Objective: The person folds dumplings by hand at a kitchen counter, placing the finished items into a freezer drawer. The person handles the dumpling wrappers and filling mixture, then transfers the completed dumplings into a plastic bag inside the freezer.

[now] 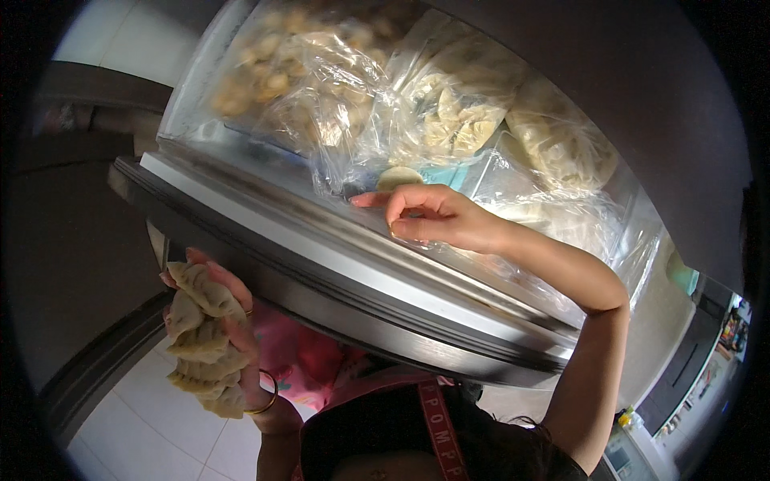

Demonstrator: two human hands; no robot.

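Observation:
On the left, my left hand (240, 294) supports a row of pale pleated dumplings (204, 343), pressed against one another outside the freezer drawer (361, 288). A gold bangle circles that wrist. My right hand (445, 216) hovers over the drawer's front edge, its thumb meeting a curled finger and another finger stretched out. Clear plastic shows just under it, but whether it is pinched cannot be made out. Close by that hand lie a pale round item (399, 178) and a crumpled clear plastic bag (337, 138).
Bags of dumplings (457, 123) and of pale food (559, 150) fill the drawer, with blurred roundish pieces (264, 78) at its far left. A dark appliance panel (631, 72) overhangs the right side. White floor tiles (150, 421) show at lower left.

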